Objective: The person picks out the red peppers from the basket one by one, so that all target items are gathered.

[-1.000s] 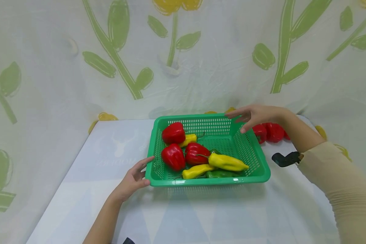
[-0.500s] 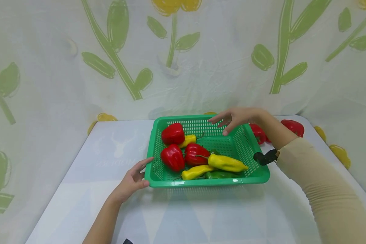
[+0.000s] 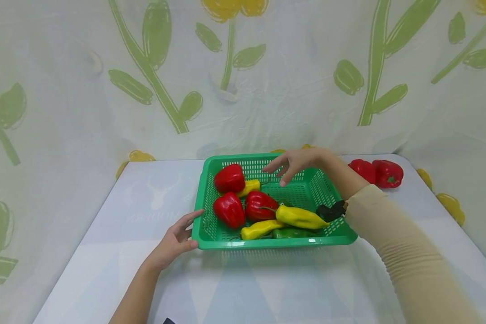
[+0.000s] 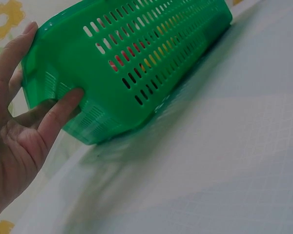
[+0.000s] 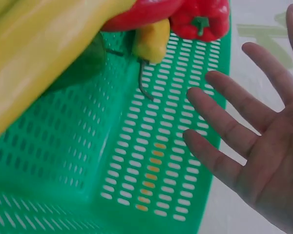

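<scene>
A green plastic basket (image 3: 275, 244) holds red bell peppers (image 3: 229, 210), long yellow peppers (image 3: 301, 217) and a green pepper (image 3: 292, 233) partly under them. My left hand (image 3: 171, 243) touches the basket's near left corner from outside. In the left wrist view its thumb (image 4: 63, 114) presses the wall, while a finger reaches the rim. Above the basket's far side hovers my right hand (image 3: 299, 161), fingers spread and holding nothing. In the right wrist view, this hand (image 5: 259, 141) is apart from the slotted wall and near a yellow pepper (image 5: 152, 41) with a dark stem.
Red bell peppers (image 3: 388, 174) lie on the white table (image 3: 117, 270) right of the basket, beyond my right forearm, which may hide more. A curtain (image 3: 283, 103) with plant prints hangs behind the table.
My right hand has moved left from the basket's far right corner to over its inside. More of the red bell peppers outside shows now. My left hand and the basket stay put.
</scene>
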A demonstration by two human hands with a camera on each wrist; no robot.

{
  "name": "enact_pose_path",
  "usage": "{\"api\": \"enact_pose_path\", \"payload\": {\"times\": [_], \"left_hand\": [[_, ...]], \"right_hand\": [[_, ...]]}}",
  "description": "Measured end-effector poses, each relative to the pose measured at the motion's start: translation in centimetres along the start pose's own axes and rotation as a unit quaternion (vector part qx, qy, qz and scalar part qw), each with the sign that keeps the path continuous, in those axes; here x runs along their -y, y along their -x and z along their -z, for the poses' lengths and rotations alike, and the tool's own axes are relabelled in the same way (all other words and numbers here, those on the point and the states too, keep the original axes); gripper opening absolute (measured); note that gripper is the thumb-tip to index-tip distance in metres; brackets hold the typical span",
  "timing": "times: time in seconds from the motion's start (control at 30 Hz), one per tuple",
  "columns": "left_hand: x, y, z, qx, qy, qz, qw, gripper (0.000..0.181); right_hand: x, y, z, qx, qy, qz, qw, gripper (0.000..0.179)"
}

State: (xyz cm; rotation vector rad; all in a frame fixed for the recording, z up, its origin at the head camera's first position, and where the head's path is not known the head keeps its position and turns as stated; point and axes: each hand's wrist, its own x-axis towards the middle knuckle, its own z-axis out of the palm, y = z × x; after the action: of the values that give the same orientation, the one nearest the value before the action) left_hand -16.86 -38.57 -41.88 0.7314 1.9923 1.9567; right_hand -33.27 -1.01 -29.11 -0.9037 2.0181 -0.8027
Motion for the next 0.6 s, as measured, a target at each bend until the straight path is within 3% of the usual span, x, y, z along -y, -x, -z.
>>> {"api": "enact_pose_path", "payload": {"times": [0.3, 0.6], "left_hand": [[0.2, 0.1, 0.0, 0.007, 0.009, -0.011, 0.9999, 0.066], [-0.1, 0.0, -0.1, -0.002, -0.002, 0.006, 1.0000, 0.067]], "right_hand": [[-0.4, -2.7, -1.5, 0.018, -0.025, 0.011, 0.9995, 0.074], [-0.5, -4.9, -3.5, 0.028, -0.036, -0.024, 0.9987, 0.068]]}}
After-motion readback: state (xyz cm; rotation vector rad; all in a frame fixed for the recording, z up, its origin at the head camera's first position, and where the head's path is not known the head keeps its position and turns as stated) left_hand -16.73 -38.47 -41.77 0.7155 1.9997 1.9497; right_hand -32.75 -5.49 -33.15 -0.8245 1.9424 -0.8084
